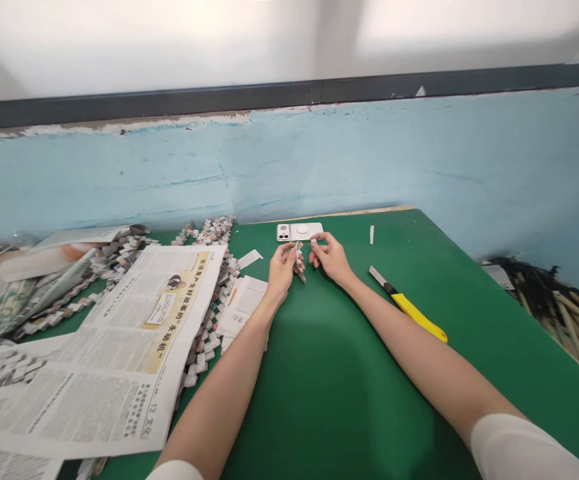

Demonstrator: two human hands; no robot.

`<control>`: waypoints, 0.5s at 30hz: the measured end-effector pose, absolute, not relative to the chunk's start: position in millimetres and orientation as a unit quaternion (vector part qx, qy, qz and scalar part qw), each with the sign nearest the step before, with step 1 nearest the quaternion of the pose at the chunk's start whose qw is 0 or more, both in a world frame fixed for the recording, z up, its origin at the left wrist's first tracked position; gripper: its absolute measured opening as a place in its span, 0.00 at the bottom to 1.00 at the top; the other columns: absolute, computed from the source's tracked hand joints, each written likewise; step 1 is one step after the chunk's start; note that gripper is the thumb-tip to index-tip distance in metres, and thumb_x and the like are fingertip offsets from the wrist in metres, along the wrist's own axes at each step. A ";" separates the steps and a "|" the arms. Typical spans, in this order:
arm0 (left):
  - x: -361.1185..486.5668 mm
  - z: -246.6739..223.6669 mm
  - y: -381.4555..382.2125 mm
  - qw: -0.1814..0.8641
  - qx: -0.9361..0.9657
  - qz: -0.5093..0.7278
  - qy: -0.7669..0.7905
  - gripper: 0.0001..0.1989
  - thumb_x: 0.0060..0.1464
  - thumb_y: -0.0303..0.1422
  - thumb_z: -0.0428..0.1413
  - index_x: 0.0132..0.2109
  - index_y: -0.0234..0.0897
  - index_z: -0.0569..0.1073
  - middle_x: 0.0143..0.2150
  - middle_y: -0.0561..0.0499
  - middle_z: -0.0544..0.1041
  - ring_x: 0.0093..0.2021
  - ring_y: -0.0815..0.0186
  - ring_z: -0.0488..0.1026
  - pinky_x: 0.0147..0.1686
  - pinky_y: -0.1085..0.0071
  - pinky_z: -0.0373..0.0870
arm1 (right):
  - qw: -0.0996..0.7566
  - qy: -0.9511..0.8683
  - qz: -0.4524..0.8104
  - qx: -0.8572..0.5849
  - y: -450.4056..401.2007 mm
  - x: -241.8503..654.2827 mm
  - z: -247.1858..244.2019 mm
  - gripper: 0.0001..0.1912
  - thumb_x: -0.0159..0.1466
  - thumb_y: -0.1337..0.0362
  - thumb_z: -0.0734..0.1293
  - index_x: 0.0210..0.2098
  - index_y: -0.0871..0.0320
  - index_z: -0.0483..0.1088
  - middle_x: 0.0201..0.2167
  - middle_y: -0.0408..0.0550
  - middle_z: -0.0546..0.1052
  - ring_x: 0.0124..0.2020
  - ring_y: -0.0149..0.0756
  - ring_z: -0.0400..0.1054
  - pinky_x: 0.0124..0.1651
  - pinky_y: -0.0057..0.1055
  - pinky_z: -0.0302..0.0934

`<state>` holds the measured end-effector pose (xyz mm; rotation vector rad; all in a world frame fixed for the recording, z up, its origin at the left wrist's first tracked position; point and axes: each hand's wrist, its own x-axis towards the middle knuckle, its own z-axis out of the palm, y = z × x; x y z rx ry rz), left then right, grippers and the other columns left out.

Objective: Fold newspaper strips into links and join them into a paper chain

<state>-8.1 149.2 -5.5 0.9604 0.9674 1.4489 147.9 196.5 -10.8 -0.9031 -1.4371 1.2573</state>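
Near the far edge of the green table, my left hand (281,270) pinches a short folded-paper chain (300,262) that hangs down from the fingertips. Just to its right, my right hand (333,259) is closed with thumb and fingers around a small folded paper piece (314,243). A narrow gap separates the two hands. Right behind them lies a white phone (289,231) with a round attachment on its back. A knife with a yellow handle (422,319) rests on the table beyond my right forearm.
Newspaper sheets (119,353) cover the left side, over long zigzag paper chains (209,320). Cut paper pieces (243,303) lie beside my left forearm, and a small paper strip (372,235) is at the back right. A blue wall (169,173) borders the green table (329,400).
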 end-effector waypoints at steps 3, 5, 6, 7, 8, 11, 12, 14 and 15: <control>-8.6 -5.9 149.8 0.549 0.393 0.609 0.416 0.26 0.55 0.50 0.65 0.50 0.36 0.69 0.31 0.54 0.76 0.24 0.71 0.73 0.23 0.75 0.68 | 0.495 -0.586 0.518 -0.379 196.2 147.5 -10.4 0.28 0.61 0.38 0.71 0.44 0.53 0.62 0.20 0.39 0.76 0.15 0.30 0.63 0.21 0.26 0.55; -8.9 -6.3 150.4 0.553 0.384 0.610 0.418 0.26 0.54 0.50 0.66 0.50 0.36 0.69 0.31 0.53 0.76 0.24 0.70 0.74 0.22 0.75 0.68 | 0.496 -0.583 0.516 -0.384 195.6 147.3 -9.4 0.28 0.60 0.38 0.71 0.41 0.53 0.62 0.20 0.39 0.76 0.16 0.30 0.63 0.21 0.26 0.55; -9.0 -6.6 150.7 0.554 0.381 0.610 0.418 0.26 0.54 0.50 0.66 0.49 0.36 0.69 0.32 0.53 0.76 0.24 0.70 0.74 0.22 0.74 0.69 | 0.495 -0.585 0.514 -0.384 195.1 147.3 -8.8 0.28 0.60 0.37 0.71 0.40 0.53 0.62 0.20 0.40 0.76 0.16 0.30 0.63 0.21 0.27 0.56; -9.1 -6.8 151.0 0.555 0.380 0.610 0.419 0.26 0.54 0.50 0.66 0.49 0.35 0.69 0.32 0.53 0.76 0.23 0.70 0.74 0.22 0.74 0.69 | 0.493 -0.591 0.512 -0.381 194.5 147.4 -8.1 0.27 0.61 0.38 0.70 0.39 0.53 0.63 0.21 0.40 0.76 0.16 0.30 0.63 0.22 0.27 0.57; -9.2 -7.2 151.3 0.555 0.380 0.610 0.419 0.26 0.55 0.50 0.65 0.49 0.35 0.70 0.32 0.53 0.76 0.23 0.71 0.73 0.22 0.74 0.69 | 0.491 -0.600 0.509 -0.375 193.7 147.6 -7.5 0.26 0.63 0.38 0.69 0.38 0.54 0.64 0.21 0.41 0.76 0.17 0.30 0.63 0.23 0.28 0.58; -8.9 -8.3 151.4 0.545 0.388 0.613 0.421 0.26 0.56 0.50 0.65 0.50 0.35 0.70 0.31 0.54 0.76 0.23 0.71 0.73 0.22 0.75 0.68 | 0.488 -0.643 0.470 -0.358 190.9 148.8 -5.3 0.23 0.66 0.41 0.67 0.33 0.55 0.69 0.24 0.43 0.76 0.21 0.32 0.65 0.28 0.30 0.61; -8.6 -8.6 151.2 0.539 0.392 0.613 0.424 0.26 0.56 0.50 0.64 0.50 0.35 0.70 0.31 0.54 0.76 0.24 0.71 0.73 0.22 0.75 0.68 | 0.487 -0.658 0.452 -0.355 190.0 149.3 -4.6 0.23 0.67 0.42 0.67 0.33 0.56 0.70 0.25 0.44 0.76 0.23 0.32 0.66 0.30 0.31 0.62; -7.9 -9.1 150.7 0.529 0.405 0.608 0.432 0.26 0.57 0.50 0.63 0.51 0.36 0.70 0.31 0.54 0.76 0.24 0.71 0.73 0.22 0.75 0.68 | 0.481 -0.681 0.425 -0.353 188.7 150.2 -3.5 0.22 0.67 0.42 0.67 0.32 0.56 0.73 0.27 0.45 0.76 0.26 0.34 0.67 0.34 0.32 0.64; -7.6 -9.2 150.5 0.525 0.411 0.604 0.436 0.26 0.57 0.51 0.63 0.51 0.35 0.70 0.31 0.54 0.76 0.23 0.71 0.73 0.22 0.75 0.68 | 0.477 -0.687 0.421 -0.351 188.4 150.5 -3.3 0.22 0.67 0.42 0.68 0.33 0.56 0.73 0.27 0.45 0.77 0.27 0.35 0.67 0.35 0.33 0.64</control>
